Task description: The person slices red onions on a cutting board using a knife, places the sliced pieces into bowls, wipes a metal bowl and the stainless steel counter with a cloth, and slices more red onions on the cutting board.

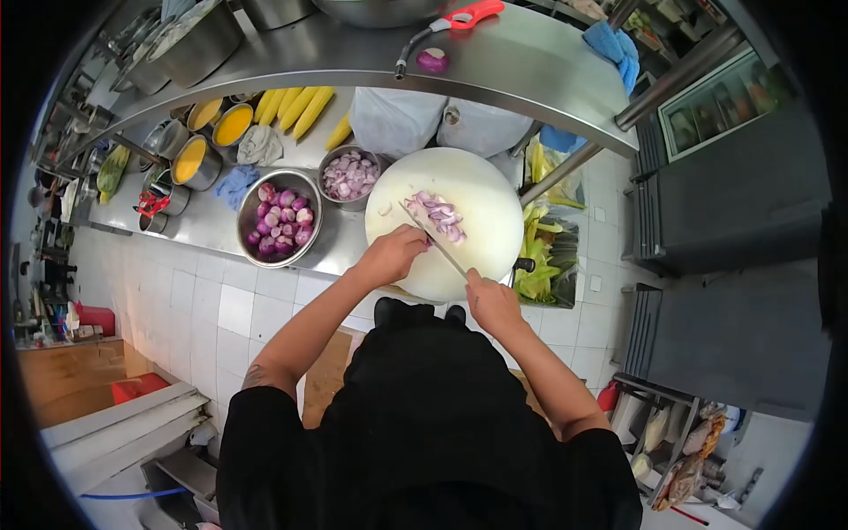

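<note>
A round white cutting board (477,177) lies at the counter's front edge. My right hand (493,303) is closed around the handle of a knife (449,256), its blade slanting up and left across the board. Beside the blade, the curled fingers of my left hand (394,254) press on a small purple onion piece, mostly hidden. Sliced onion (435,214) is piled just beyond the blade. Left of the board stand a smaller bowl of cut onion (351,175) and a larger steel bowl of whole peeled purple onions (283,221).
A raised steel shelf (530,71) crosses in front, bearing a red-handled torch (477,14) and one onion (433,60). Beneath it are white bags (397,119), yellow corn (314,112) and pots of yellow liquid (233,125). Green husks (534,265) fill a bin at right.
</note>
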A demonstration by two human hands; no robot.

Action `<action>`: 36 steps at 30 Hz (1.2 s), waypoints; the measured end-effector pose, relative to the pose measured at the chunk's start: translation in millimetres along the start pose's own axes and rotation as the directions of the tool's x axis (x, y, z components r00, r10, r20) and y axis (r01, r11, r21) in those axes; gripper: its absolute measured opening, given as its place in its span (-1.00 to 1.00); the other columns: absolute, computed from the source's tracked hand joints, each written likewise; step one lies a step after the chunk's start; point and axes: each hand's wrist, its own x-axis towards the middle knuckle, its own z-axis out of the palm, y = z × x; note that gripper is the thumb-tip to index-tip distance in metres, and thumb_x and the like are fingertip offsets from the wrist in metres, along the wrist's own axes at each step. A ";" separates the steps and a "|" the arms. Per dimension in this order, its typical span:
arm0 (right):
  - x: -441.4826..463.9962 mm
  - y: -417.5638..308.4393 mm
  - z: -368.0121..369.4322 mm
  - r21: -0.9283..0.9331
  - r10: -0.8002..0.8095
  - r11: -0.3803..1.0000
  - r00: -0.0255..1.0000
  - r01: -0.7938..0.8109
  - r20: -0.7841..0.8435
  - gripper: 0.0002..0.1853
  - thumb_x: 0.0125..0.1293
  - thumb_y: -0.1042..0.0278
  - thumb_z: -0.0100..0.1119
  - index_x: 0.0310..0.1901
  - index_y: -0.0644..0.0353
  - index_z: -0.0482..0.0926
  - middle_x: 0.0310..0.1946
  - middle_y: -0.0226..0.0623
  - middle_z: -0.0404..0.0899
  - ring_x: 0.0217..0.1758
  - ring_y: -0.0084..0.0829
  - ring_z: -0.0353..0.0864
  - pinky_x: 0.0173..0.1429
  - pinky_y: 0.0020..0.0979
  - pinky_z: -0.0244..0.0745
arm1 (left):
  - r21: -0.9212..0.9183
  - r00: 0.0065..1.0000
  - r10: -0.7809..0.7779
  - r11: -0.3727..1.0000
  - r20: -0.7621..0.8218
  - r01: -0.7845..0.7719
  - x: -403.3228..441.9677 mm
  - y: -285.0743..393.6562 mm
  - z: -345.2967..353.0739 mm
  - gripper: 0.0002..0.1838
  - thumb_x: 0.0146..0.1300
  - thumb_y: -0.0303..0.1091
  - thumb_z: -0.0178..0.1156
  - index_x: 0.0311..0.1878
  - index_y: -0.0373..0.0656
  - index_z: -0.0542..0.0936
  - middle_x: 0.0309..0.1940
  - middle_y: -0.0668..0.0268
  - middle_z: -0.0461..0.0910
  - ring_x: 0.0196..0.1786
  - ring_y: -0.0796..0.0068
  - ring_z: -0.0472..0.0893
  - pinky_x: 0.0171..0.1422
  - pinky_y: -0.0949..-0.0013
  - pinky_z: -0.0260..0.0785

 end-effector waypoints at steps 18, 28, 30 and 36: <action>5.4 2.2 0.4 0.019 0.081 0.996 0.982 -0.085 0.171 -0.83 0.60 0.31 0.09 0.03 0.22 0.43 -0.34 0.11 0.76 -0.19 0.22 0.79 -0.08 0.19 0.63 | 0.070 0.998 0.056 0.996 0.037 -0.059 0.6 -0.2 -3.7 -0.78 0.26 -0.55 0.26 -0.05 -0.22 0.77 0.10 0.29 0.70 0.17 0.18 0.67 0.18 0.18 0.65; 3.7 -1.9 -8.6 0.061 0.032 0.997 0.993 -0.039 0.116 -0.84 0.59 0.33 0.09 0.03 0.21 0.44 -0.33 0.10 0.76 -0.17 0.24 0.79 -0.09 0.19 0.62 | 0.076 0.998 0.056 0.995 0.018 -0.057 -4.2 -2.2 -1.9 -0.80 0.29 -0.55 0.28 -0.06 -0.21 0.78 0.08 0.28 0.72 0.16 0.17 0.70 0.16 0.19 0.67; 7.0 3.6 -0.7 0.054 0.100 0.992 0.968 -0.116 0.232 -0.82 0.59 0.31 0.12 0.03 0.21 0.45 -0.33 0.09 0.76 -0.17 0.24 0.79 -0.07 0.20 0.62 | 0.071 0.998 0.067 0.995 -0.009 -0.066 -2.8 -1.0 -1.2 -0.80 0.30 -0.55 0.28 -0.06 -0.21 0.78 0.08 0.28 0.72 0.16 0.17 0.70 0.16 0.19 0.67; 6.1 3.3 -2.7 0.057 0.104 0.991 0.967 -0.120 0.231 -0.80 0.61 0.26 0.12 0.01 0.21 0.44 -0.33 0.09 0.76 -0.17 0.23 0.79 -0.07 0.19 0.62 | 0.043 0.999 0.049 0.998 -0.008 -0.049 -3.9 -2.0 0.4 -0.80 0.30 -0.55 0.29 -0.05 -0.20 0.79 0.07 0.28 0.73 0.16 0.18 0.70 0.15 0.20 0.66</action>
